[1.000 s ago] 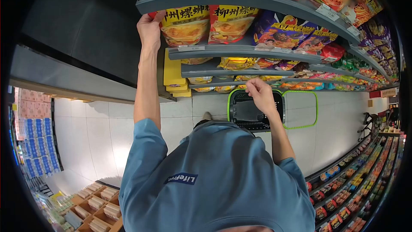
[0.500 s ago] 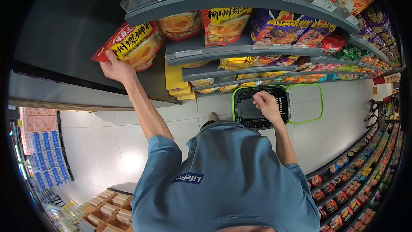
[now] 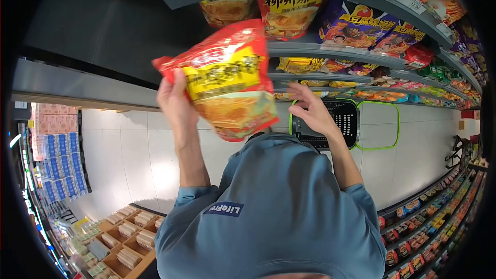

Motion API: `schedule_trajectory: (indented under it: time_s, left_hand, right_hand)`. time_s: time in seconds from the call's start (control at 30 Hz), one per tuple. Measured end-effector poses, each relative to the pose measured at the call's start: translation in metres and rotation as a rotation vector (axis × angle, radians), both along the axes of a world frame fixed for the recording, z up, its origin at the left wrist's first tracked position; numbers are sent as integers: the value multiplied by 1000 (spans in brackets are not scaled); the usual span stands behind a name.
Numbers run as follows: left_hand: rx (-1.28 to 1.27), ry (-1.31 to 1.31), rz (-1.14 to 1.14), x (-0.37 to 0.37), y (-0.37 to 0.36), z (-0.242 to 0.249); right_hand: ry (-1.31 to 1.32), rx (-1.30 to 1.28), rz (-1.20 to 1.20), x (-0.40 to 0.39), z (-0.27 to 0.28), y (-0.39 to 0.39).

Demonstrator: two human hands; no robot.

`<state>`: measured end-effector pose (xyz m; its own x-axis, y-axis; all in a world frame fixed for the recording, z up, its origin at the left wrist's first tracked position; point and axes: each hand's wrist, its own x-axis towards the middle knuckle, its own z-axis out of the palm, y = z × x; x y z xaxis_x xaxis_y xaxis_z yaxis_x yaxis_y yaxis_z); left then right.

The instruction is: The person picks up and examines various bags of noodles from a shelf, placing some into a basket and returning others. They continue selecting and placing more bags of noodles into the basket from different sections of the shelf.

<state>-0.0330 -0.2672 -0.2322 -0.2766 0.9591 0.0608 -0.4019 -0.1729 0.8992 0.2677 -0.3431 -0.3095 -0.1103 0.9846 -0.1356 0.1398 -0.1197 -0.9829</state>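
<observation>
Packet (image 3: 227, 85), red and yellow, noodle picture on its face, held in the air in front of the shelves (image 3: 330, 51), clear of them and tilted; left hand (image 3: 175, 101) closed around its left edge. Right hand (image 3: 310, 111) open with fingers spread, just beside the packet's right edge; contact cannot be told. Basket (image 3: 347, 124), black with green rim, on the floor below the right hand.

Your way down to the basket (image 3: 324, 142) runs clear past your right hand (image 3: 310, 111); the red-and-yellow packet (image 3: 230, 82) blocks the left, shelf edges (image 3: 330, 50) crowd above.
</observation>
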Motion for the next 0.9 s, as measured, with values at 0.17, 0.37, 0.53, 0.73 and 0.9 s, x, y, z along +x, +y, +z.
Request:
schedule_trajectory:
  time_s: [0.17,0.37,0.53,0.73,0.9]
  left_hand:
    - [-230,-157,-167,62,-5,-14]
    - [-354,-176,-309,83,2,-24]
    - [-367,-53,-526,97,5,-35]
    - [-250,289,-347,78,27,-43]
    - [-86,538,-14,20,105,-38]
  right_hand:
    - [310,47,196,-12,26,9]
    - [455,-179,89,-5,14,-3]
    - [739,-274,-90,0,-11,-20]
    - [901,-268,-266,18,-29,-37]
    - [926,-240,-394,35,-33,-51]
